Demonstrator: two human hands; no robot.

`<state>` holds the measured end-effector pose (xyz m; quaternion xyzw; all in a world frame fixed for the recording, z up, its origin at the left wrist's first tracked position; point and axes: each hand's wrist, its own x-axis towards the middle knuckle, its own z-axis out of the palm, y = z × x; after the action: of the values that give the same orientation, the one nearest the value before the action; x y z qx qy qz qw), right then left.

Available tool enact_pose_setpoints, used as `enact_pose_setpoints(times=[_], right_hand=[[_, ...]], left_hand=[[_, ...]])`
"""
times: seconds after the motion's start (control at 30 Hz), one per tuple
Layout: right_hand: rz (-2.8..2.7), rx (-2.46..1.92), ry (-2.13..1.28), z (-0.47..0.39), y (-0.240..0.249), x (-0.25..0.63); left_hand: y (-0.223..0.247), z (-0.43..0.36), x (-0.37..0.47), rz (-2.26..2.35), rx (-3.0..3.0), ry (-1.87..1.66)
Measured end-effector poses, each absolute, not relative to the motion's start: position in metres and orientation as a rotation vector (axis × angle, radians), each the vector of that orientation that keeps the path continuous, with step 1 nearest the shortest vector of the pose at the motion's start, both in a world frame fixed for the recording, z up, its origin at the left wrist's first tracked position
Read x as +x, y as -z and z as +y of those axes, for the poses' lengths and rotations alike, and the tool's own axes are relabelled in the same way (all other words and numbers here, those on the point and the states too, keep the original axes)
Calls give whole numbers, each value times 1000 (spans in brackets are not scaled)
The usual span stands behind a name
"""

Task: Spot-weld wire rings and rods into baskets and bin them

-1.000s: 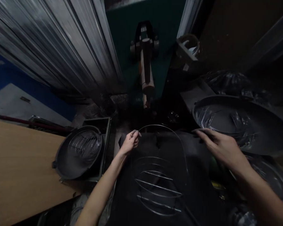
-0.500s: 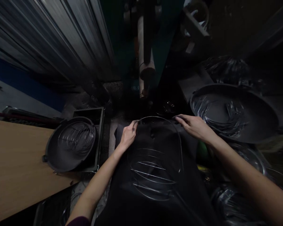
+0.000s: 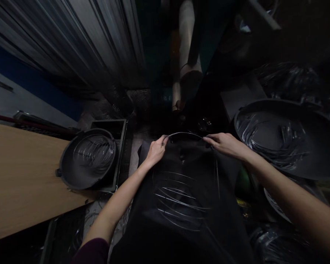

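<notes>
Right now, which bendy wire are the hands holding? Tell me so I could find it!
Start at the dark cloth spread in the middle, between the two round dark bowls. At its far edge a thin wire arch curves between the left hand and the right hand, each pinching one end. Unlike the loose wires lying flat on the cloth, it is lifted and held.

A wooden tabletop point(image 3: 22, 183) at left — a dark round basin point(image 3: 86, 161) of wire rings rests at its edge.
</notes>
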<state>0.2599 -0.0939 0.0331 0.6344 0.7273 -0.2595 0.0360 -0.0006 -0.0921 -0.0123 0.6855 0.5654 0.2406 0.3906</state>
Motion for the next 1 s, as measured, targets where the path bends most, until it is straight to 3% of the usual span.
enact_pose_setpoints(times=[0.3, 0.67, 1.0], right_hand=[[2316, 1981, 898, -70, -52, 246], [2379, 1864, 502, -64, -89, 232], [2387, 1855, 511, -49, -109, 230]], left_hand=[[-2, -73, -22, 1156, 1207, -798], [-38, -58, -25, 1306, 1381, -766], [-57, -42, -28, 1256, 1432, -764]])
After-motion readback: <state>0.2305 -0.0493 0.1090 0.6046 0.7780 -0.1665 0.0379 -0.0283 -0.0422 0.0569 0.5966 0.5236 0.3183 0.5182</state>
